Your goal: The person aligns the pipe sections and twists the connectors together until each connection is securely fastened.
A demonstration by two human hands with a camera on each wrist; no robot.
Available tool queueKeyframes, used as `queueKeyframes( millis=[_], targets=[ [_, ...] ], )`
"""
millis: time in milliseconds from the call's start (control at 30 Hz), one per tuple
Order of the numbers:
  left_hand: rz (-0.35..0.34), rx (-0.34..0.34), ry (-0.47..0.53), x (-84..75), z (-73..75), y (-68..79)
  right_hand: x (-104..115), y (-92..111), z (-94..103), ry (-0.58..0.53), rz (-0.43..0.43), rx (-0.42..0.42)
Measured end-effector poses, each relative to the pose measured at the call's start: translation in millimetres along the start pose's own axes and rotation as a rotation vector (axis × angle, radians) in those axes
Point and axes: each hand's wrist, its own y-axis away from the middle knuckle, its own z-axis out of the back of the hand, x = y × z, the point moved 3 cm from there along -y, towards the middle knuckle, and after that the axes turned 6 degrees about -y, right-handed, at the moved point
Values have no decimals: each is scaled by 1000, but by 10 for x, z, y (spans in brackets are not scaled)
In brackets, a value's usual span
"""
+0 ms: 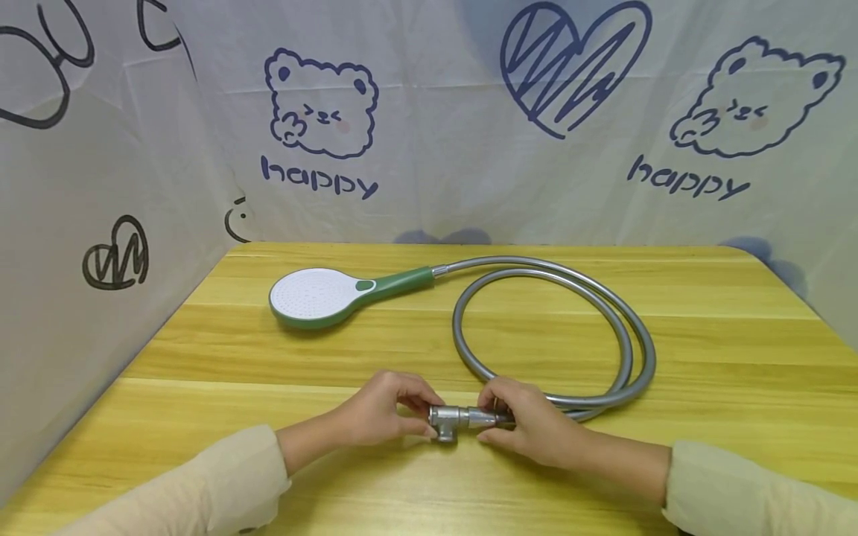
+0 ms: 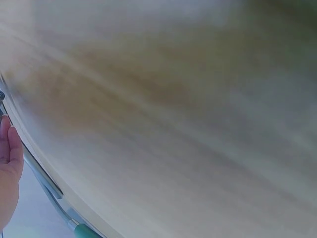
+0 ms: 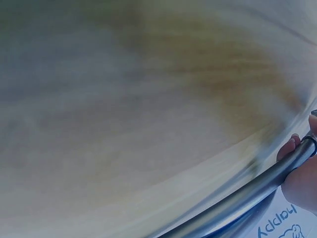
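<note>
Near the table's front a metal T-shaped valve (image 1: 445, 421) is joined end to end with the shower hose's connector (image 1: 480, 418). My left hand (image 1: 385, 411) pinches the valve's left end between thumb and fingers. Thumb and fingers of my right hand (image 1: 529, 422) grip the hose end just behind the connector. From there the grey shower hose (image 1: 459, 327) loops round behind the right hand and runs to a green shower head (image 1: 395, 283), lying spray face up at the back left. In the right wrist view the hose (image 3: 247, 198) passes between thumb and fingers.
The yellow wooden table (image 1: 201, 357) reaches back to a white cloth (image 1: 442, 164) with drawn bears and hearts. A similar cloth (image 1: 100, 186) hangs along the left side. The hose coil takes up the table's centre right.
</note>
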Motion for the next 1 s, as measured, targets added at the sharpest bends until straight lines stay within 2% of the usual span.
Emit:
queueKeyframes(
  millis=[300,600,1000],
  targets=[
    [-3,5,5,1,-2,-4,4,9,-7,-1,19,-25],
    [-6,2,6,-4,-7,0,14,5,0,-55,-21,-7],
    [-17,3,2,7,-7,-8,-23,9,-17,-57,8,4]
  ],
)
